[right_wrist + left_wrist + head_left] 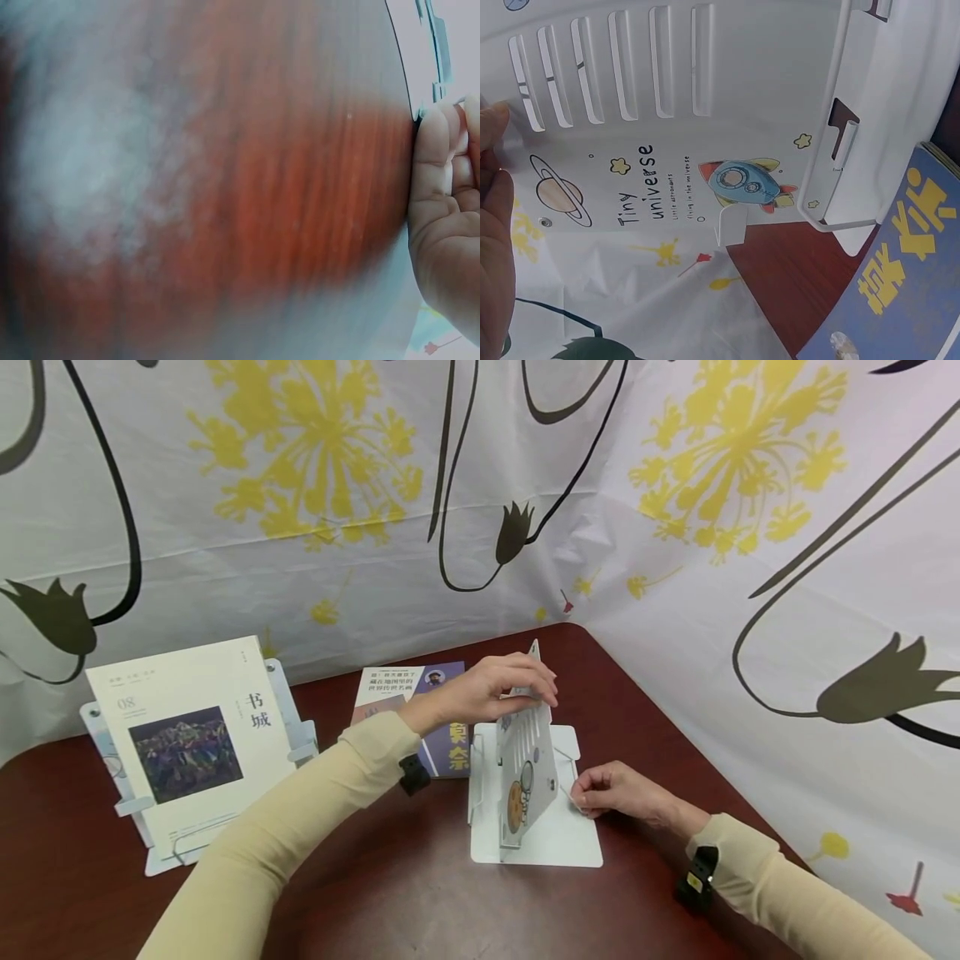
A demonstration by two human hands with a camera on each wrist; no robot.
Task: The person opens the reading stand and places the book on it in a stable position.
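A white book stand lies on the dark red table, its flat base down and its slotted back panel raised on edge. My left hand grips the panel's top edge. In the left wrist view the panel shows a "tiny universe" print with a planet and a rocket, and my left hand's fingers sit at its edge. My right hand pinches the right edge of the base with curled fingers. What lies between those fingertips is too small to tell.
A purple and white book lies flat behind the stand, and its blue cover shows in the left wrist view. At the left, a second white stand props up a white magazine. Flowered cloth walls close in the back and right.
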